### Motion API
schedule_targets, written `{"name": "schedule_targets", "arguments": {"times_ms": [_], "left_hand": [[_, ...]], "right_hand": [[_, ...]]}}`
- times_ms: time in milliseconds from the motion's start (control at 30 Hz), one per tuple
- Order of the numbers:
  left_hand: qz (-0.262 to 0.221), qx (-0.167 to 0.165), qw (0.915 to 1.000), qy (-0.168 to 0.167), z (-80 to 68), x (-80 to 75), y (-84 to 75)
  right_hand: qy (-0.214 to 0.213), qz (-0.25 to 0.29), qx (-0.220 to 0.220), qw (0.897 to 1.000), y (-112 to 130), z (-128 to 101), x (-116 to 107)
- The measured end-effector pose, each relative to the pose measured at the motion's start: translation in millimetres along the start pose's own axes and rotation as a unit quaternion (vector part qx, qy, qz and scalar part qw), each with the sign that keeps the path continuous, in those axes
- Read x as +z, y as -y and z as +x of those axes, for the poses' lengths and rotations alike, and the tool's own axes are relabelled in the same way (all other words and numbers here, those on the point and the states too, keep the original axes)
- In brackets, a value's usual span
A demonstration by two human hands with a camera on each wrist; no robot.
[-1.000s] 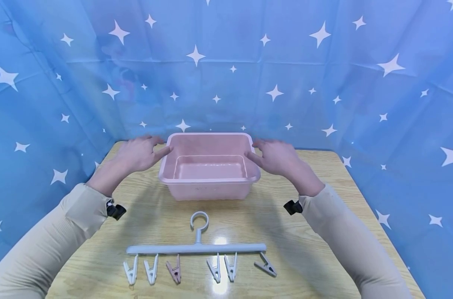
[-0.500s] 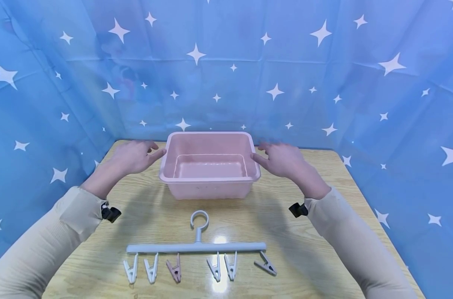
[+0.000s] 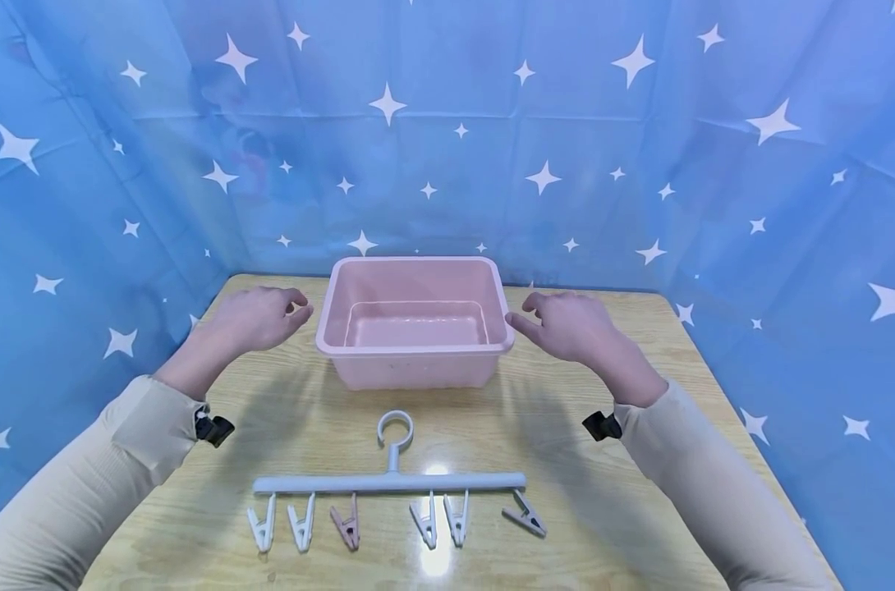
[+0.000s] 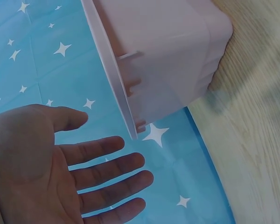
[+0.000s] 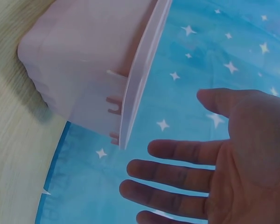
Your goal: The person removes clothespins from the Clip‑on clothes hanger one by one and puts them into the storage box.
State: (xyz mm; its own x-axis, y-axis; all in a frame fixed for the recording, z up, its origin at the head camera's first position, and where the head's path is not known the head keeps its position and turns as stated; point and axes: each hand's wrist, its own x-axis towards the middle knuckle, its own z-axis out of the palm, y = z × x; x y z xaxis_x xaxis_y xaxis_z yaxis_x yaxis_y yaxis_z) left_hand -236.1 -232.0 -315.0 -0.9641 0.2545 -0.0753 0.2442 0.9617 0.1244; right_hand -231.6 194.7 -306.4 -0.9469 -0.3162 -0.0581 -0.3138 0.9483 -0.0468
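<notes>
A pink rectangular plastic basin [image 3: 414, 369] stands upright at the back middle of the table, nothing visible inside it. To its left, apart from the rim, is my left hand [image 3: 259, 318], with fingers spread and relaxed in the left wrist view. My right hand [image 3: 566, 325] is on the other side; its thumb tip overlaps the basin's edge in the head view, while a gap shows in the right wrist view. Neither hand holds anything. In front lies a light blue clip hanger [image 3: 388, 484] with a round hook, several pale clips [image 3: 302, 525] and one pinkish-brown clip [image 3: 347, 525].
The wooden table [image 3: 566, 525] carries the basin and the hanger. A blue curtain [image 3: 447, 148] with white stars closes off the back and both sides. A black strap mount [image 3: 214, 428] sits at the left cuff, another mount [image 3: 603, 425] at the right.
Both hands have drawn away from the basin's rims, the left going left and the right going right, and slightly nearer. Basin and hanger stay in place.
</notes>
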Motion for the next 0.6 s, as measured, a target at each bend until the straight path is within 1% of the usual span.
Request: {"name": "schedule_targets", "arguments": {"times_ms": [167,300,600], "left_hand": [[0.002,-0.003,0.9999,0.013,-5.8,4.7,2.0],[0.004,-0.002,0.9995,0.032,-10.2,9.8,3.1],[0.014,-0.008,0.9982,0.058,-12.9,16.5,3.7]], "right_hand": [[0.003,-0.003,-0.008,1.000,4.9,-3.7,5.0],[0.009,0.000,-0.014,1.000,9.8,-8.3,11.2],[0.015,0.002,-0.026,1.000,14.7,-16.8,17.8]]}}
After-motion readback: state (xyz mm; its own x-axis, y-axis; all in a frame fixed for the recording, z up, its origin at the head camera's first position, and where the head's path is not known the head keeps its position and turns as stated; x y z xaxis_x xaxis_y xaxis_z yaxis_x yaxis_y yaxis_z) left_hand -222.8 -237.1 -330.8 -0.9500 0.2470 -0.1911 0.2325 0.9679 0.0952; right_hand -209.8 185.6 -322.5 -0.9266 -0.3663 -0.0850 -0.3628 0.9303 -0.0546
